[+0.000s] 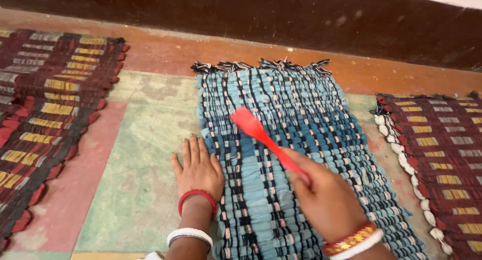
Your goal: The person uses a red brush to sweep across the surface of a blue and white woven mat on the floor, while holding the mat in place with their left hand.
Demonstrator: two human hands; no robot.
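Blue woven rug point(296, 154) lies flat on the floor point(135, 189), running lengthwise away from the person, with fringe at its far end. Nearest the camera, the right hand point(326, 200) is closed around the handle of a red brush point(263, 137), which points up and left so that its head hangs over the middle of the rug; the blur makes it hard to tell whether the bristles touch the weave. The left hand point(198, 169) lies flat and open, holding nothing, its palm mostly on the floor and pressed against the rug's left edge, fingers spread forward. Both wrists carry red and white bangles.

As a judgement, the step in hand looks like brushing the rug's surface while the flat hand steadies it. The next stroke would call for keeping that edge pinned so the weave does not bunch or slide.

Further off, a dark red and yellow rug point(50, 114) lies well apart on the left. Another of the same kind point(442, 154), edged in white, sits near the right side. A dark wall point(251, 19) closes the far end.
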